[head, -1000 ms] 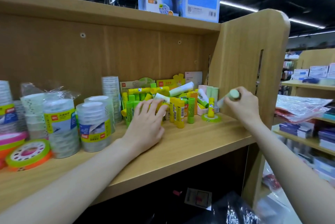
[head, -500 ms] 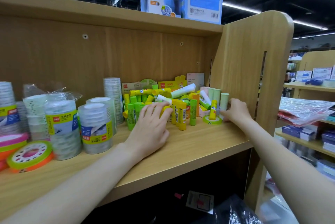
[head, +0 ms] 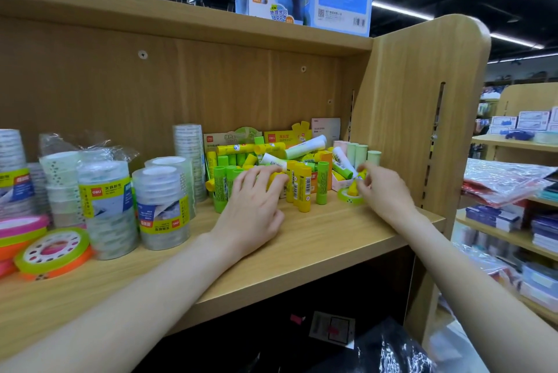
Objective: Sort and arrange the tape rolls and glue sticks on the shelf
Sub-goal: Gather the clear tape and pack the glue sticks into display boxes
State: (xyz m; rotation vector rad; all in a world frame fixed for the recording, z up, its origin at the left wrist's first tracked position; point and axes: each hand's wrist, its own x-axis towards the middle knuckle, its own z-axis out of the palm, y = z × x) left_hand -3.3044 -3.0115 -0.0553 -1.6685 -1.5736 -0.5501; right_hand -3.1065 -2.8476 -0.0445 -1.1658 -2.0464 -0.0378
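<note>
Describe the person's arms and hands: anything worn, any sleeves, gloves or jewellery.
Both forearms are bare as far as the head view shows, with no sleeves in sight. The left hand and right hand wear no gloves. No watch, bracelet or ring is visible on either wrist or on the fingers that show.

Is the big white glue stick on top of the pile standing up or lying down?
Lying down. The white glue stick rests tilted across the other sticks.
</note>
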